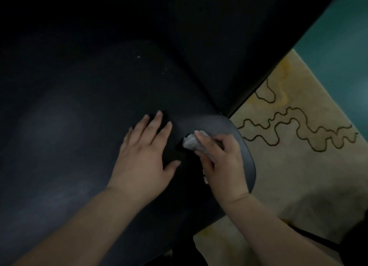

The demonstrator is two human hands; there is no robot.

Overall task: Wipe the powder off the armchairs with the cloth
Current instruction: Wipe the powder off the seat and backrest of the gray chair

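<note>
Right hand (223,160) presses cloth (191,142) beside rug (298,166).

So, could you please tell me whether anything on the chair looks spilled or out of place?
Yes: a few pale specks of what may be powder dot the dark seat beyond the hands. The right hand holds the crumpled cloth nearer the seat's front corner.

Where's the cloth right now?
Head view, right of centre: the cloth is bunched in the right hand, pressed on the armchair seat near its front-right corner.
</note>
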